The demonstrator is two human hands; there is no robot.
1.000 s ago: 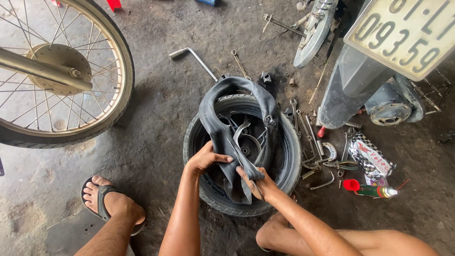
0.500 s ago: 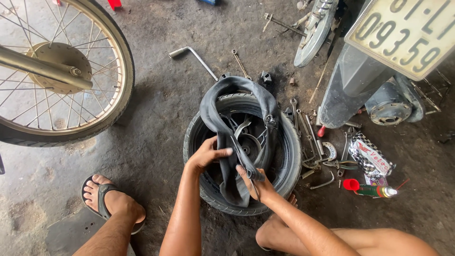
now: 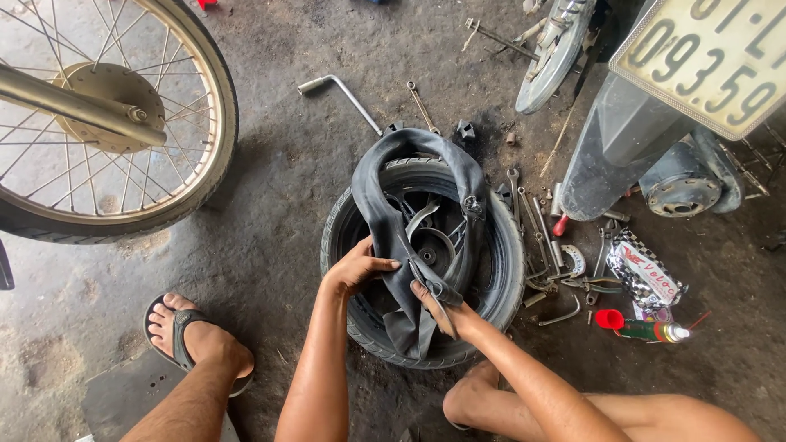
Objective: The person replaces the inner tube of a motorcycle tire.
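A small black tyre [image 3: 506,270] on its wheel lies flat on the concrete floor in front of me. A limp black inner tube [image 3: 393,176] is pulled out and draped over it in a loop, its valve [image 3: 471,205] at the right. My left hand [image 3: 354,266] grips the tube's left strand near the tyre's left side. My right hand [image 3: 438,307] pinches the folded lower part of the tube just beside it. Both hands are closed on the rubber.
A large spoked motorcycle wheel [image 3: 106,123] stands at the upper left. A motorbike's rear with a number plate [image 3: 712,61] is at the upper right. Wrenches and loose tools [image 3: 540,217], a crank wrench [image 3: 340,90], a spray can [image 3: 647,329] and a checkered packet [image 3: 647,274] lie around. My sandalled foot [image 3: 192,336] is at lower left.
My left hand has slid a little up and right along the tube. My right hand has shifted slightly up, folding the tube's lower part tighter.
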